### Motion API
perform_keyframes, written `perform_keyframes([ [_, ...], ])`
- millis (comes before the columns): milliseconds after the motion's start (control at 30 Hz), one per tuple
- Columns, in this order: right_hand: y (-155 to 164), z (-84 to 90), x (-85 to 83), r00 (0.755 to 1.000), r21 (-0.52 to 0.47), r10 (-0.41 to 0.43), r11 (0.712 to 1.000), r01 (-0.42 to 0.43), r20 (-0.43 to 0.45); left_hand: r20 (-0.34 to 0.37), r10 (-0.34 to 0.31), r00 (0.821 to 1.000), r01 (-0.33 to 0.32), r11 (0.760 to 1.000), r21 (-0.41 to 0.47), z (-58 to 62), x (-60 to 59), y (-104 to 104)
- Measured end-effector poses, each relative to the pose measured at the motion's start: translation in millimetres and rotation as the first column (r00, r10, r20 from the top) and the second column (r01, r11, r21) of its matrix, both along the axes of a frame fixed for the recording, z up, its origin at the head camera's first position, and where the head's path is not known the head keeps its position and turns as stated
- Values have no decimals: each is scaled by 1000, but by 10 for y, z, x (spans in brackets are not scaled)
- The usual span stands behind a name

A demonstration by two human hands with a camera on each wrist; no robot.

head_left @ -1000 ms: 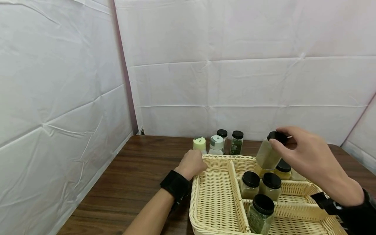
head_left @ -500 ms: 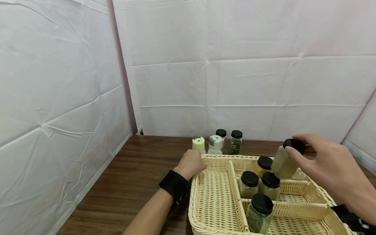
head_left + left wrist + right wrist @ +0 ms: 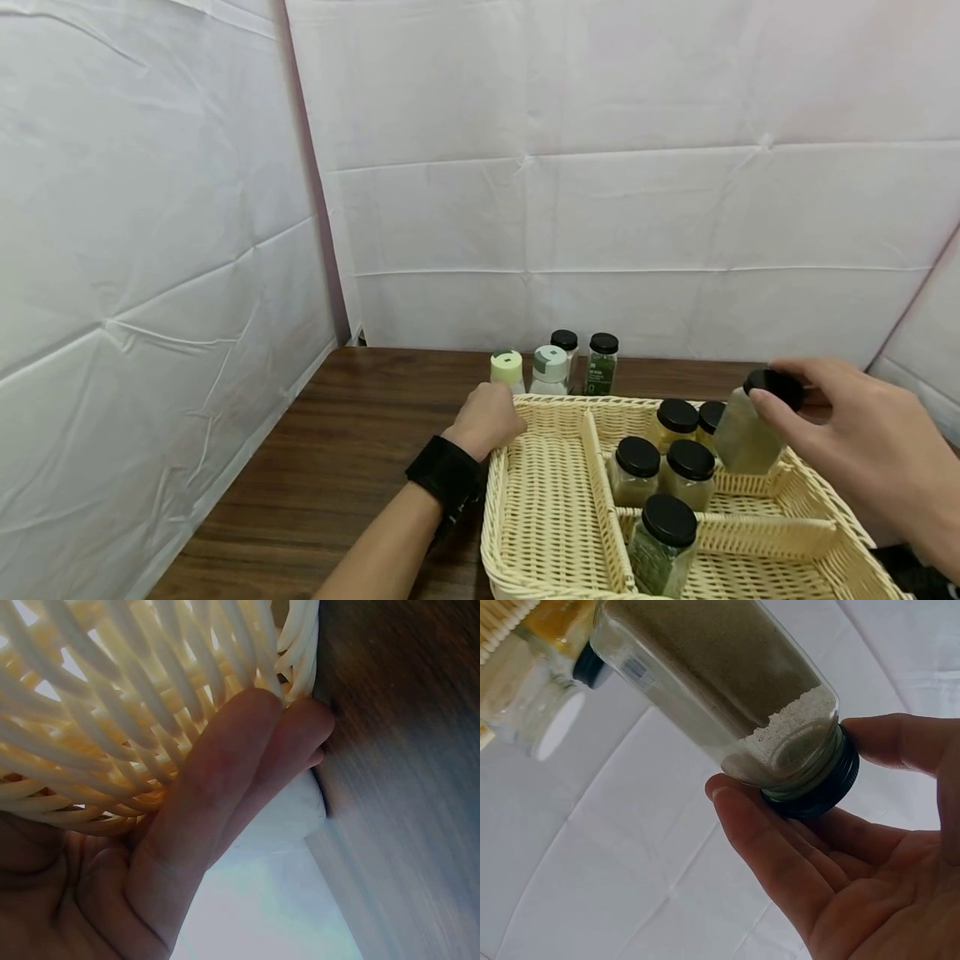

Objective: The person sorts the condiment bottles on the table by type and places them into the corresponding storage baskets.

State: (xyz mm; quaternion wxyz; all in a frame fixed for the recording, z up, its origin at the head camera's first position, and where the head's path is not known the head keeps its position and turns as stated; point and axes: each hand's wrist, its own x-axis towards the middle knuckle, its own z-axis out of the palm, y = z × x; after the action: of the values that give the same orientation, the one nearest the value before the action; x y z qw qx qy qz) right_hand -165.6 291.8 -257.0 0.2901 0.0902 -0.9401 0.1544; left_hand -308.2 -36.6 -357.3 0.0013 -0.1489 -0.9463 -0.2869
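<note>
My left hand (image 3: pixel 486 421) grips the back left corner of a pale wicker basket (image 3: pixel 551 508); in the left wrist view its fingers (image 3: pixel 217 780) lie along the weave. With thumb and fingers, my right hand (image 3: pixel 862 437) pinches the black lid of a glass spice jar (image 3: pixel 746 437), tilted over the basket's back right part. Light powder fills much of that jar in the right wrist view. Near it in the basket stand a yellow-filled jar (image 3: pixel 675 425) and another black-lidded jar (image 3: pixel 708 421), partly hidden. A white-mouthed jar (image 3: pixel 544 720) shows in the right wrist view.
Two powder jars (image 3: pixel 637 471) stand in the middle compartment, and a green herb jar (image 3: pixel 663 546) in the front one. Behind the basket are a yellow-capped bottle (image 3: pixel 507 371), a pale-capped bottle (image 3: pixel 551 371) and two black-capped jars (image 3: pixel 602 367). White sheets (image 3: pixel 637 208) surround the wooden table (image 3: pixel 337 467).
My right hand has carried the spice jar rightward and lower over the basket, uncovering the yellow-filled jar and part of the one beside it. The left hand has stayed on the basket's corner.
</note>
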Motion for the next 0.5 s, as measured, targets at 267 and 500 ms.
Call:
perform_keyframes([
  [267,56,-144,6,997,17,-20,1000,19,78,-6,-6,1000,6,1000,-1,-8,-3,1],
  [500,109,-239,-24,979,34,-12,999,5,203,-8,-14,1000,14,1000,-6,-20,-29,-11],
])
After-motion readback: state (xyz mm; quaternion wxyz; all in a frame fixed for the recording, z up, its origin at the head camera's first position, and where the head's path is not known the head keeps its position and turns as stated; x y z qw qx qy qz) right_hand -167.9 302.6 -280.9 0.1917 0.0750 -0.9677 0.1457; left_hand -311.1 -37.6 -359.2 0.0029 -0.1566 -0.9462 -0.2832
